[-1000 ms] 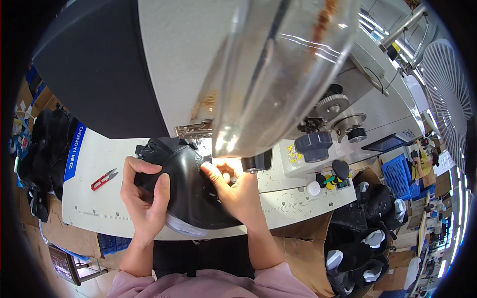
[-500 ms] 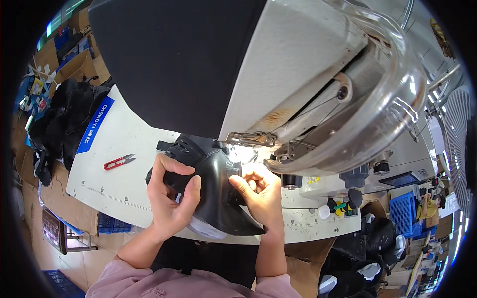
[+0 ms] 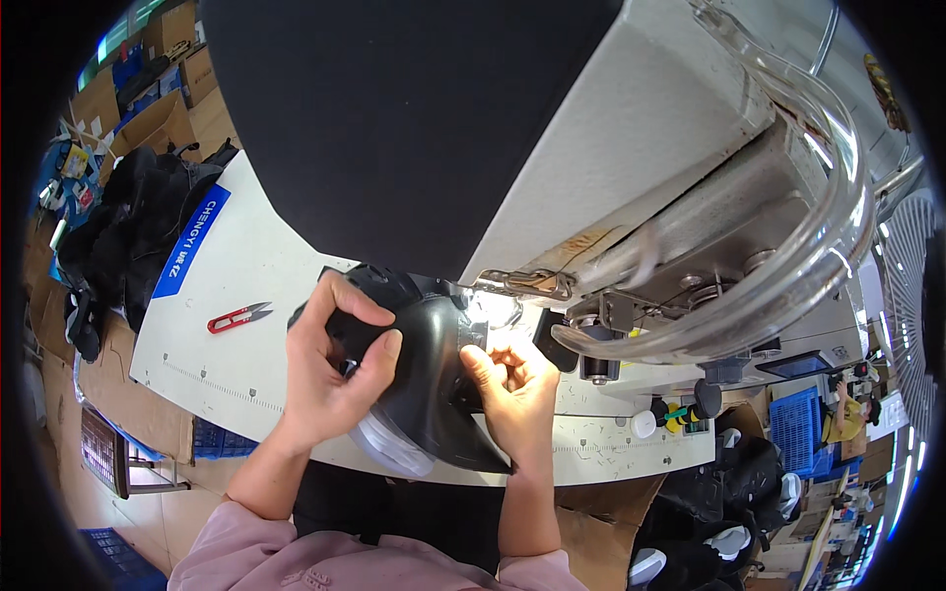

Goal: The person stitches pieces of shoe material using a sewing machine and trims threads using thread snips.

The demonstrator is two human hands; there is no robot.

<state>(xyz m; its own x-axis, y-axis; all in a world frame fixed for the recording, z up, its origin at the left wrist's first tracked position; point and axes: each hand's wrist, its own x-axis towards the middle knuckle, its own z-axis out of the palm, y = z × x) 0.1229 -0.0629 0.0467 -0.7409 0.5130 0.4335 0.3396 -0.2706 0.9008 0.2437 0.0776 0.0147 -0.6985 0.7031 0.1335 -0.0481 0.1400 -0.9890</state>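
Observation:
A black shoe upper with a pale sole edge lies on the white sewing table, under the head of a large grey sewing machine. My left hand grips its left side, thumb over the top. My right hand pinches its right edge beside the lit needle area. The needle itself is hidden by the machine head.
Red thread snips lie on the table to the left. A heap of black shoe parts sits at the far left edge. Small bottles and knobs stand right of the machine. Blue crates and more black shoes fill the lower right floor.
The view has swung left and closer to the machine head. Both hands keep hold of the black upper, which has shifted slightly toward the needle light.

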